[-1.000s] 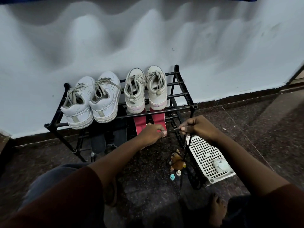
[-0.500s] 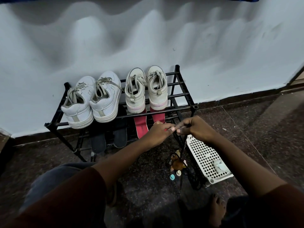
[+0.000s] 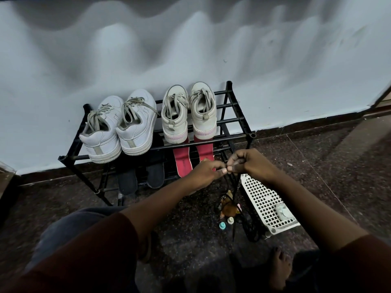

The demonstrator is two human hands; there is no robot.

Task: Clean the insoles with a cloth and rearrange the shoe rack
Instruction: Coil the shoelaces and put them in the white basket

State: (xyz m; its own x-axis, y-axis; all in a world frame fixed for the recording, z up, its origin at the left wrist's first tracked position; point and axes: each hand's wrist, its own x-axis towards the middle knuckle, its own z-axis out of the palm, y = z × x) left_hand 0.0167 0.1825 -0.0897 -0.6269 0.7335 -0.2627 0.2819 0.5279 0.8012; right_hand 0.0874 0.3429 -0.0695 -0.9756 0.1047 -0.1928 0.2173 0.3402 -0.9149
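A black shoe rack (image 3: pixel 241 121) stands against the wall. Its top shelf holds two white sneakers (image 3: pixel 118 130) on the left and two beige sneakers (image 3: pixel 188 113) on the right. On the lower shelf lie two black insoles (image 3: pixel 155 172) and two red insoles (image 3: pixel 183 161). My left hand (image 3: pixel 206 172) and my right hand (image 3: pixel 251 163) meet in front of the rack's right end. Both pinch a thin black lace (image 3: pixel 232 199) that hangs down to the floor. No cloth can be made out.
A white perforated basket (image 3: pixel 264 199) lies on the dark stone floor right of the rack, a small white thing in it. A small brown toy (image 3: pixel 229 206), two little caps (image 3: pixel 226 223) and a black tangle (image 3: pixel 251 229) sit beside it. My bare foot (image 3: pixel 279 265) is below.
My left hand left the red insole and moved right to meet my right hand. Now both hands pinch the black lace together.
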